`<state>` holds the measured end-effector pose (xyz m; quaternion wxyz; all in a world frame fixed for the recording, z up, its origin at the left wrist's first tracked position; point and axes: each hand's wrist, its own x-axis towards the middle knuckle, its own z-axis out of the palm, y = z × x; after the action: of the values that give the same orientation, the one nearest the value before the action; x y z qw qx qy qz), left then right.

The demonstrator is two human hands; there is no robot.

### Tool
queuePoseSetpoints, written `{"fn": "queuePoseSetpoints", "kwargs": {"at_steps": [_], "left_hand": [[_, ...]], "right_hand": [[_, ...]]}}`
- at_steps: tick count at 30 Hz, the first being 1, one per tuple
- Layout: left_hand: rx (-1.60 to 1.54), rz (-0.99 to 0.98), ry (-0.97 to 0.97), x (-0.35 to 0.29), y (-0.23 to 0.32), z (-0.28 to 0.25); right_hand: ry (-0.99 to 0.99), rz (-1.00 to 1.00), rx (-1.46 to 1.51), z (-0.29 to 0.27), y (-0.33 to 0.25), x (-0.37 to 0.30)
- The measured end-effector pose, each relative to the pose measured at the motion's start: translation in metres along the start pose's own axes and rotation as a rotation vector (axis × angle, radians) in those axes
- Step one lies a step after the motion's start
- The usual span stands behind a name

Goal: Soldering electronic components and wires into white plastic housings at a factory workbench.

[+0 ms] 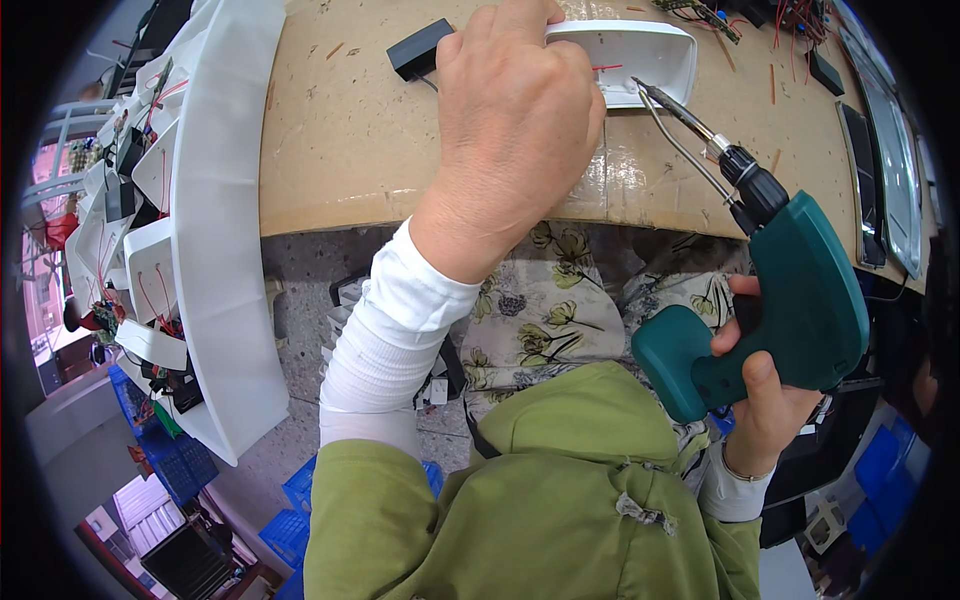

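My right hand (760, 400) grips a green soldering gun (812, 290) by its handle, fingers wrapped around it. The gun's thin metal tip and curved feed tube point up and left into a white plastic shell (672, 58). Over the shell's left end lies my left hand (520, 110), closed with its back towards me. It appears to hold the shell there, but the fingertips are mostly hidden. A short red wire (606, 67) shows inside the shell, close to the tip. Beside my left hand sits a black rectangular block (420, 48) with a dark cable.
A brown work table (340, 150) bears scattered wire scraps. Circuit boards with wires (705, 14) lie at the far right, and glossy dark panels (880, 180) along the right edge. At left, a long white tray (225, 200) holds several wired white shells. Blue crates (290, 535) stand below.
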<state>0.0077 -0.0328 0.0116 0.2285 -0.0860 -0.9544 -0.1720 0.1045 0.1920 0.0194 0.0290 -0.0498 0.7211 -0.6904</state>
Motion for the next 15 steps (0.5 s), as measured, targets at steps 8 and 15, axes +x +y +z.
{"fn": "queuePoseSetpoints", "kwargs": {"at_steps": [8, 15], "left_hand": [[-0.095, 0.585, 0.678, 0.008, -0.023, 0.023], [0.123, 0.143, 0.119, -0.004, 0.001, -0.009]], "right_hand": [[-0.004, -0.041, 0.027, -0.009, 0.003, -0.005], [-0.008, -0.023, 0.02, -0.012, 0.005, -0.007]]}}
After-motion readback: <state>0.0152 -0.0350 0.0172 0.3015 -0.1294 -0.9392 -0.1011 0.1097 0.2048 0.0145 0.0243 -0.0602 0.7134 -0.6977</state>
